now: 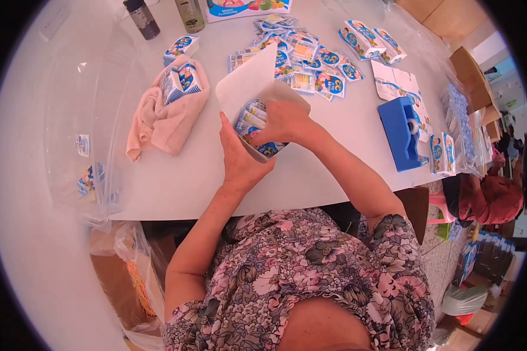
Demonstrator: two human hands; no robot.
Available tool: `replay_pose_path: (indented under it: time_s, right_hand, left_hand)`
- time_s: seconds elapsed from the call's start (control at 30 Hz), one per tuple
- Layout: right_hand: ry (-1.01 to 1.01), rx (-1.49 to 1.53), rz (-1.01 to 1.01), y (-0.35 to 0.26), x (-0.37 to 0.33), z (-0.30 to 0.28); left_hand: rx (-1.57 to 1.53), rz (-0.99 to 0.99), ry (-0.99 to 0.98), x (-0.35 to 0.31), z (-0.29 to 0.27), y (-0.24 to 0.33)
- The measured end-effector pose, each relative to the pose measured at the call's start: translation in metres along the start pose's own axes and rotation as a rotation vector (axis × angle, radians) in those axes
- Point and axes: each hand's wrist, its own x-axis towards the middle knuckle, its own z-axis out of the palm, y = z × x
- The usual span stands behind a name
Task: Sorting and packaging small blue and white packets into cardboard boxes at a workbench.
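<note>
A carton box (246, 76) with raised white flaps is held tilted over the near middle of the table. Small blue-and-white packets (252, 120) fill its opening. My left hand (240, 158) grips the box from its left and near side, the thumb along the edge. Reaching into the opening from the right is my right hand (284, 123). Its thumb rests on the packets and its fingers are bent, their tips hidden. Beyond the box lies a loose heap of similar packets (301, 55).
A pink cloth (164, 126) with packets on it lies left. At right are a blue tape dispenser (398, 134), flattened cartons (392, 82) and filled boxes (363, 41). Two bottles (141, 20) stand at the back left. Clear plastic bags hang along the left edge. Another person (492, 196) sits far right.
</note>
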Motion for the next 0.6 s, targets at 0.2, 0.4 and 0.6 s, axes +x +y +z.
replay_pose_path:
  time_s: [0.2, 0.4, 0.6]
  right_hand:
    - [0.058, 0.361, -0.206, 0.029, -0.001, -0.015]
    - [0.062, 0.031, -0.102, 0.031, 0.001, 0.005]
    - [0.223, -0.074, -0.111, 0.022, -0.009, 0.000]
  left_hand:
    - [-0.030, -0.041, -0.011, -0.003, -0.001, -0.004]
    - [0.035, 0.022, -0.010, -0.001, -0.001, -0.006]
    - [0.061, 0.037, 0.005, -0.007, 0.003, -0.009]
